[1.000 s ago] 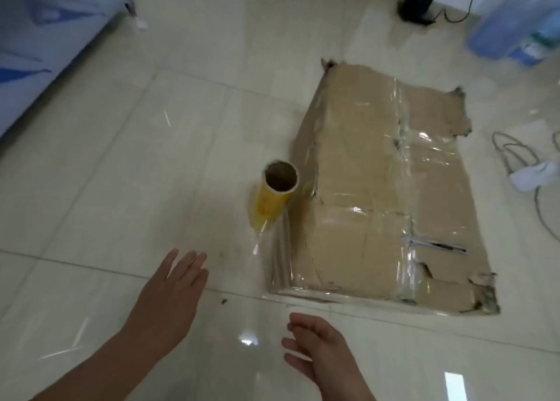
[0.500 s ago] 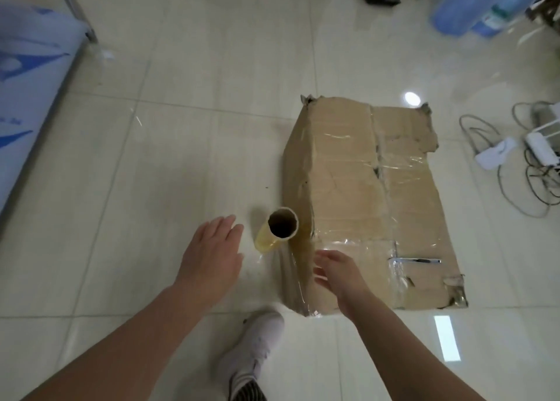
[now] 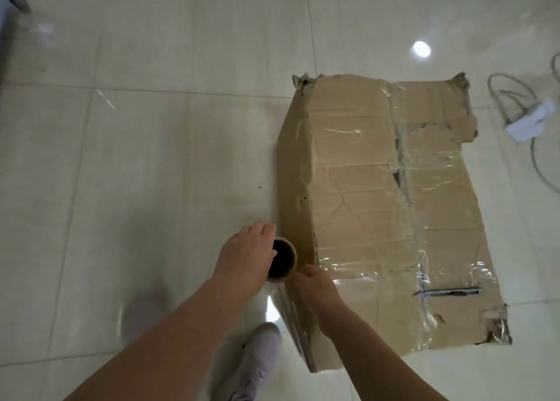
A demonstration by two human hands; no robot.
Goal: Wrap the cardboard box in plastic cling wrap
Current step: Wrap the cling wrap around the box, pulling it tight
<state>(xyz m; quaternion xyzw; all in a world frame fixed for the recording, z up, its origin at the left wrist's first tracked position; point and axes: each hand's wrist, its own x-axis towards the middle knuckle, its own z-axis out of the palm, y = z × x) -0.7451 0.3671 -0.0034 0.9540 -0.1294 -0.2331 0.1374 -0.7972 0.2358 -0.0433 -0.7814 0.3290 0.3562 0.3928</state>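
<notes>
Two hands worked at the near left corner of the cardboard box point(image 3: 394, 212), which lay flat on the tiled floor point(image 3: 151, 158) with shiny film already across parts of its torn top. The left hand point(image 3: 245, 255) had its grip closed around the upright cling wrap roll point(image 3: 283, 259), fingers curled over the far side of the open core. The roll stood just beside the box's left wall. The right hand point(image 3: 318, 282) sat below it against the box corner, its fingers at the sheet of film point(image 3: 292, 318) that ran from the roll down toward the near corner. I could not tell whether that grip pinched the film or only touched it. My worry was the film: if the right hand was not truly anchoring it, I judged that pulling the roll away would drag the loose tail off the cardboard rather than unwind fresh wrap. Pulled hard, thin film like this would likely neck into a rope or tear, and the ragged flaps at the corners could snag it. The box looked light and battered, so tension might also slide it across the smooth tiles. A shoe point(image 3: 260, 355) stood right beside the trailing film, and stepping on it would jam the next pass.
</notes>
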